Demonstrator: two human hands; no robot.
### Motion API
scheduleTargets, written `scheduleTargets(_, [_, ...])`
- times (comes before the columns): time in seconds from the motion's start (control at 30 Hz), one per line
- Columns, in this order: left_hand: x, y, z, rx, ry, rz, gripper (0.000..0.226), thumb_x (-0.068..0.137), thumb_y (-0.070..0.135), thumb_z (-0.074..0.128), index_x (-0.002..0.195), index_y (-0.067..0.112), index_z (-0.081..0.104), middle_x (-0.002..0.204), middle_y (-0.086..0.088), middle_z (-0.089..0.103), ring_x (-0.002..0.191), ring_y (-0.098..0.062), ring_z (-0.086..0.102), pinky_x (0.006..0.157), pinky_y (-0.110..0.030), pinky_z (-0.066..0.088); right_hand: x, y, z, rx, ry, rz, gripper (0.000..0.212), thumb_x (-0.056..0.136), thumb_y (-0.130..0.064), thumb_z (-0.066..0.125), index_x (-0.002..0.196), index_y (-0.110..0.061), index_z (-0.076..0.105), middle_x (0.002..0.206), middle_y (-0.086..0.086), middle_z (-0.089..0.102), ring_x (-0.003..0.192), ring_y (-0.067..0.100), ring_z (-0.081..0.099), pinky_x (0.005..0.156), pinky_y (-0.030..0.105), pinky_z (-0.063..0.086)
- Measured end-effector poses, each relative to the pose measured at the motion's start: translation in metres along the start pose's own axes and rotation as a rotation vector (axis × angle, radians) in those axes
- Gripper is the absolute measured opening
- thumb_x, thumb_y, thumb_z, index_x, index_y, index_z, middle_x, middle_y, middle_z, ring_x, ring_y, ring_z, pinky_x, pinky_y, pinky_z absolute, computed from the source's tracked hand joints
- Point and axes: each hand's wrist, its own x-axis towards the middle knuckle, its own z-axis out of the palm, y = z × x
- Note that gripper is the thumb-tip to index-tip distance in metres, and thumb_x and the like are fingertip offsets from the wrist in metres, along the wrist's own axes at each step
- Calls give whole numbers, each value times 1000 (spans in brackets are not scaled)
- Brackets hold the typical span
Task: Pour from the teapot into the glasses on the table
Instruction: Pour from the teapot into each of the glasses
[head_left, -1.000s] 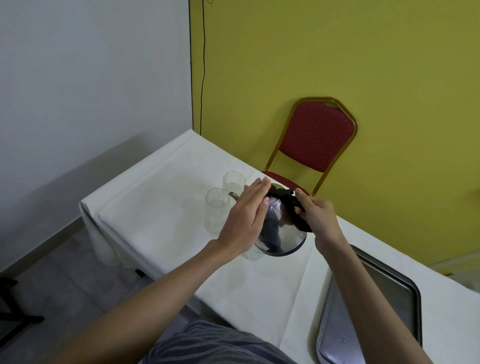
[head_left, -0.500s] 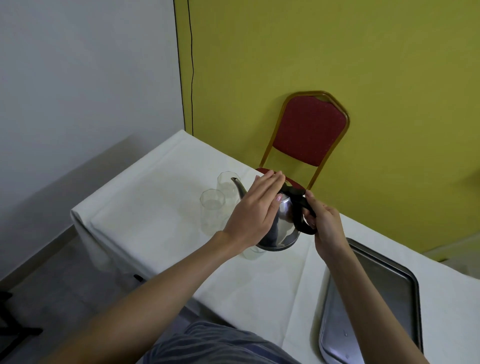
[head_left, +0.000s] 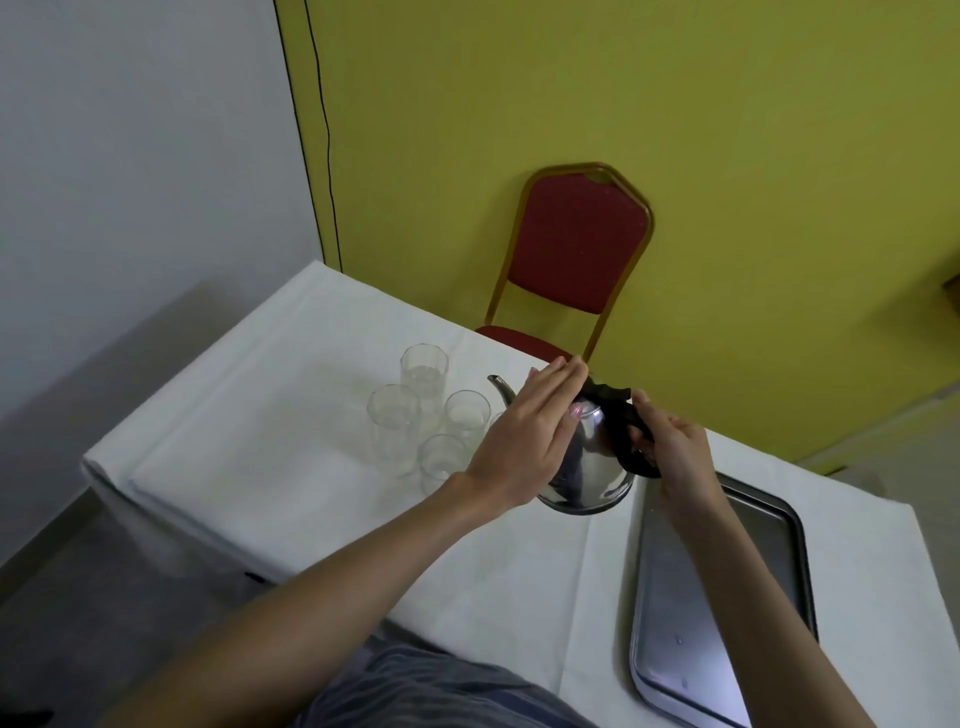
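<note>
A person holds a shiny metal teapot with two bare hands over a table with a white cloth. The right hand is wrapped around the black handle on the side of the pot nearest that hand, and its fingers are curled shut on the handle. The left hand lies flat on the top and side of the pot, with the fingers straight and close together, pressing on the lid area; the lid itself is hidden under the fingers. The pot sits right between the two hands. I cannot tell if its bottom touches the cloth or hangs just above it. The thin spout sticks out past the fingers of the left hand and points away from the person, toward the glasses. Four clear glasses stand upright in a small bunch just beyond the left hand. The farthest glass has some clear water in it. A tall glass stands on the outer side of the bunch, away from the left hand. A middle glass is very near the left hand, just under the spout tip. The nearest glass stands right beside the left wrist. A flat gray metal tray lies on the cloth under the right forearm, close to the person. A red chair with a gold frame stands behind the table, past both hands, against a yellow wall.
</note>
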Motion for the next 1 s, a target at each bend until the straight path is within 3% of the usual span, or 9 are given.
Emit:
scheduleTargets(0.13, [-6,-7,5,-55,-42,-46,47,106,20,33,151,8,27,158,-5,29,149,-11,16,123,-34,12,0,1,-2,-86,4,-20,50,99,-30,57,53,-12,50,42,-4,60,42,11,62,49,18,43])
scheduleTargets(0.3, [-12,-14,8,-108,-62,-103,48,106,20,32,152,9,24,159,-4,26,149,-10,13,123,-34,10,6,4,0,-193,31,33,54,94,-40,62,45,-19,65,43,-10,53,52,20,45,61,29,36])
scheduleTargets(0.43, [-16,-19,9,-116,-74,-132,49,106,24,29,153,11,23,160,-1,24,149,-7,12,123,-35,11,8,6,2,-269,51,49,46,92,-44,63,58,-14,68,45,-10,55,56,21,46,67,35,38])
scheduleTargets(1.0, [-17,-26,20,-144,-98,-162,49,106,26,28,154,14,21,160,1,23,149,-5,12,122,-36,14,13,5,-3,-425,59,16,42,94,-46,60,58,-25,70,48,-8,57,62,21,51,70,35,41])
